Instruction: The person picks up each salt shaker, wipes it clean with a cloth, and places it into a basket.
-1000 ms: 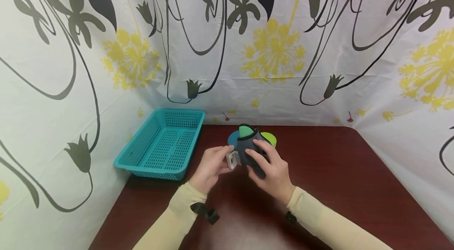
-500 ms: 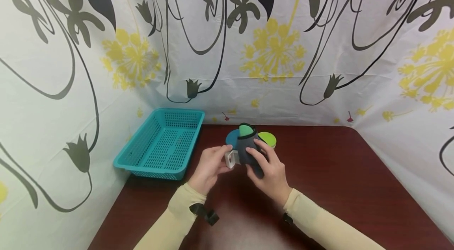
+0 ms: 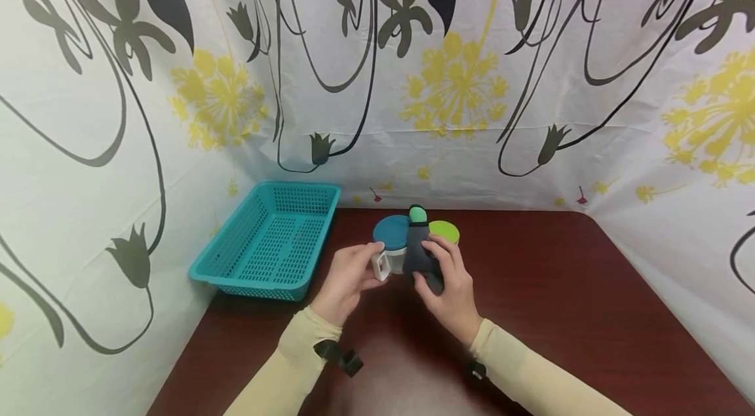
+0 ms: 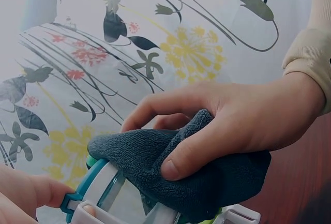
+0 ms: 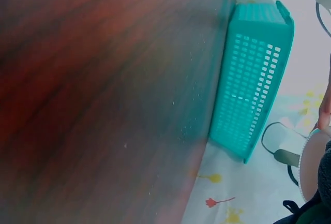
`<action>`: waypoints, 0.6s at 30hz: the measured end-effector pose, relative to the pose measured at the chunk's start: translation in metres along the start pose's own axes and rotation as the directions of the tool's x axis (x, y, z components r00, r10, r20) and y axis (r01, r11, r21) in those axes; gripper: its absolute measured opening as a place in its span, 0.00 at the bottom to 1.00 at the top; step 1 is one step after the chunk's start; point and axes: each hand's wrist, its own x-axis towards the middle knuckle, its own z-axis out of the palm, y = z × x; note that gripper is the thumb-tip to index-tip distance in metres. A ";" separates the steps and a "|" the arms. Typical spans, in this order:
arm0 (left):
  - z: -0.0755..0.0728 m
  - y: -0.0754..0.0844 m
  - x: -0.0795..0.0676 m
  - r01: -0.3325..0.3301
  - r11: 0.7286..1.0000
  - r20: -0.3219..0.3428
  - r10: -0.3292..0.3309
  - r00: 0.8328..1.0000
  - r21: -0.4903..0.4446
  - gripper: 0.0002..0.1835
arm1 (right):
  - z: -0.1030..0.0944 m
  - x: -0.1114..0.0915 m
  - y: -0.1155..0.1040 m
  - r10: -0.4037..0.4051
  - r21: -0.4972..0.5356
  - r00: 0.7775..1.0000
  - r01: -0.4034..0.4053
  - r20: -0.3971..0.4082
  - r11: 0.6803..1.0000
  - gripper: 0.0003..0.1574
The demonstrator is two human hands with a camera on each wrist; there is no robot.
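In the head view my left hand [image 3: 347,278] grips the white handle [image 3: 381,266] of a see-through container with a blue lid [image 3: 390,231]. My right hand [image 3: 451,288] holds a dark grey plush cloth [image 3: 417,249], with a green part at its top, against the container's right side. From the left wrist, the right thumb presses the cloth [image 4: 139,157] over the clear wall, and left-hand fingers [image 4: 36,193] show at the lower left by the lid. The cloth hides part of the container. In the right wrist view the cloth [image 5: 325,175] shows only at the edge.
Behind the cloth stands another container with a lime-green lid [image 3: 444,231]. A turquoise perforated basket [image 3: 203,270] sits at the left of the dark red table [image 3: 560,311]. Patterned white curtains [image 3: 366,160] enclose the table at the back and sides.
My right hand has turned the cloth and shifted it slightly rightward along the container, so more of the blue lid shows. My left hand stays at the handle, barely moving left.
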 end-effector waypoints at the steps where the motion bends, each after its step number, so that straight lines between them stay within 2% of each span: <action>1: 0.000 0.000 0.000 0.001 1.000 -0.001 -0.001 1.000 -0.001 0.25 | 0.000 0.000 0.000 0.010 0.006 1.000 -0.010 -0.004 1.000 0.41; 6: -0.001 -0.001 0.000 0.019 1.000 -0.011 -0.019 1.000 0.003 0.23 | 0.001 -0.002 0.000 0.062 0.062 0.998 -0.060 -0.022 0.996 0.41; 9: -0.001 -0.003 0.001 0.018 1.000 -0.012 -0.017 1.000 0.012 0.23 | 0.000 -0.002 -0.001 0.062 0.072 0.998 -0.059 -0.032 0.996 0.41; 14: -0.001 -0.008 0.002 0.016 0.999 -0.018 -0.015 1.000 0.040 0.24 | -0.004 0.004 -0.007 -0.039 -0.004 0.999 0.039 -0.015 0.999 0.39; 18: -0.001 -0.012 0.002 0.004 0.998 -0.009 -0.004 1.000 0.066 0.25 | -0.009 0.013 -0.013 -0.135 -0.089 0.990 0.139 0.051 0.986 0.37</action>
